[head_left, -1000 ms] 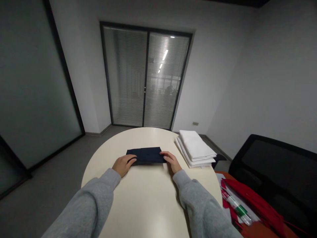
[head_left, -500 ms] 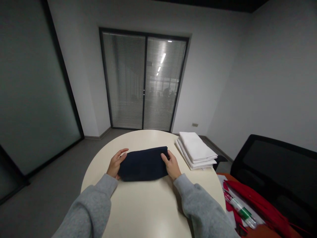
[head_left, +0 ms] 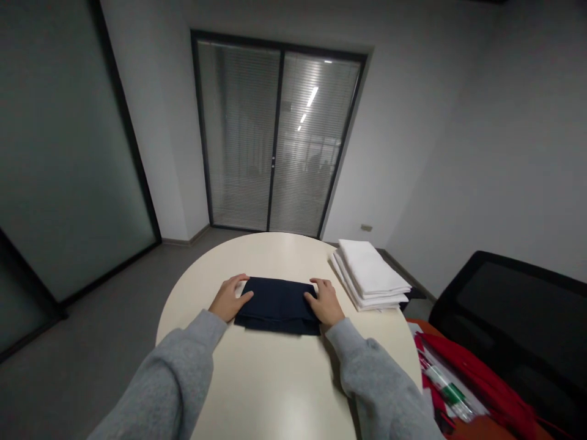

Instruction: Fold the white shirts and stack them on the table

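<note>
A folded navy-blue cloth (head_left: pixel 277 302) lies on the round cream table (head_left: pixel 270 382), its layers showing along the near edge. My left hand (head_left: pixel 229 298) grips its left end, the thumb on top and the fingers by the far left corner. At the opposite end my right hand (head_left: pixel 326 302) holds the cloth in the same way, thumb on the upper face and fingers around the far right corner. The cloth's edge hides some of the fingertips.
A stack of folded white cloths (head_left: pixel 369 272) sits at the table's right rim. Beyond it stand a black mesh chair (head_left: pixel 509 318) and an orange seat bearing a red item (head_left: pixel 486 370) and a clear bottle with a green label (head_left: pixel 452 391).
The navy cloth has come down from a raised, tilted hold to lie flat on the table, both hands lowering with it. The view has shifted slightly.
</note>
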Tool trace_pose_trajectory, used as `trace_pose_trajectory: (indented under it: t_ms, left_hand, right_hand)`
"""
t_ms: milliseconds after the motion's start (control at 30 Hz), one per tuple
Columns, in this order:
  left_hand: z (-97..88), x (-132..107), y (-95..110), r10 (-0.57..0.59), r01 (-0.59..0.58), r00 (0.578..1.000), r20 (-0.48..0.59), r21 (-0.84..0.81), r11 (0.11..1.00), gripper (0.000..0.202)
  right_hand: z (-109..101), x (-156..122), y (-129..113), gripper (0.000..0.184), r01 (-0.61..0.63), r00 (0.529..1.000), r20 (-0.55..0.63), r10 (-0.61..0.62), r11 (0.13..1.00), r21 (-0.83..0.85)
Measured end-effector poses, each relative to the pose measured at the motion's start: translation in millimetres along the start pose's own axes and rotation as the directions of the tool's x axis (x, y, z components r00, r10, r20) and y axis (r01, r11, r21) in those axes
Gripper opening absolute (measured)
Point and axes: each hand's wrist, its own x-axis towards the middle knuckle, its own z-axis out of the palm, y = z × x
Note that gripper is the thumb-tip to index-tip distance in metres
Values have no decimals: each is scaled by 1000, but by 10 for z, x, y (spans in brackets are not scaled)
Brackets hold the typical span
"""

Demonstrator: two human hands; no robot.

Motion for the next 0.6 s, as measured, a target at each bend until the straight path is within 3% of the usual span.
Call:
trace_pose_trajectory:
  t_ms: [67, 167, 267, 333, 433, 600]
  left_hand:
    - [-80, -48, 12, 133, -140, 980, 151, 38, 989, 49]
    - [-197, -127, -3, 222, -239, 912, 344, 7, 971, 68]
    - [-241, -161, -55, 203, -221, 910, 361, 7, 975, 73]
    - [-231, -150, -63, 184, -199, 925, 333, 11, 980, 52]
    - [-214, -127, 10, 136, -144, 961, 242, 15, 989, 27]
    - [-242, -81, 256, 110, -111, 992, 67, 5, 994, 31]
  right_hand:
    - [-95, -49, -78, 49, 155, 976, 174, -135, 982, -109]
    - [-231, -118, -193, 65, 346, 836, 480, -266, 934, -87]
    - [-308, -144, -221, 78, 350, 759, 588, -279, 937, -8]
    - [-312, -133, -185, 81, 342, 766, 579, -280, 940, 1]
    - [-274, -106, -107, 69, 332, 819, 498, -284, 943, -6]
    - [-271, -53, -120, 32, 244, 932, 266, -246, 969, 43]
